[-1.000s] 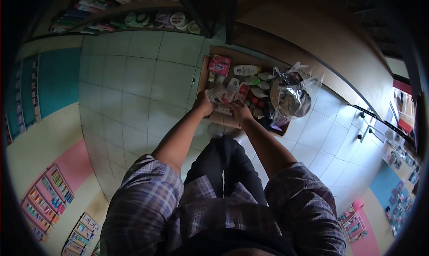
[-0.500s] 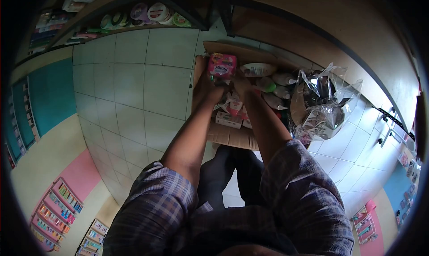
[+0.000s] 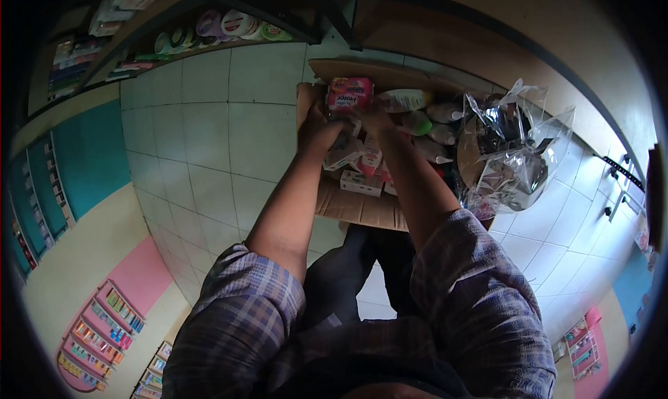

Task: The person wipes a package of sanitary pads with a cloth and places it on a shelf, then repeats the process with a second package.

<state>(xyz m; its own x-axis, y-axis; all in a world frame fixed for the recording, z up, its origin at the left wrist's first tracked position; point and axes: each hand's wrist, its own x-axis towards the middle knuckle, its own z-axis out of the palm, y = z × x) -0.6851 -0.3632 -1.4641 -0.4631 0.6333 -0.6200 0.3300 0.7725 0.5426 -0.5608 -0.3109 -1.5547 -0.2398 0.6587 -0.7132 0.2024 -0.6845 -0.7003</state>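
Note:
Both hands are inside an open cardboard box (image 3: 362,211) on the floor. A pink pack (image 3: 349,93) with white lettering is at the box's far left corner. My left hand (image 3: 320,129) grips the pack's left and near side, its fingers partly hidden. My right hand (image 3: 374,118) closes on the pack's right near edge. Close below the hands lie a white carton (image 3: 362,182) and several pink and white packets (image 3: 367,159). To the right of my right hand are a white bottle (image 3: 405,100), a green-capped bottle (image 3: 417,123) and several pale bottles.
Clear plastic wrapping (image 3: 511,162) bulges over the box's right end. A shelf with round tubs (image 3: 238,24) runs along the far left, and a wooden panel with a dark metal frame (image 3: 445,33) stands behind the box. Pale floor tiles (image 3: 261,134) lie to the left.
The pink pack has turned so its lettering faces differently and tilts less, with both hands still at it. The whole view has shifted slightly.

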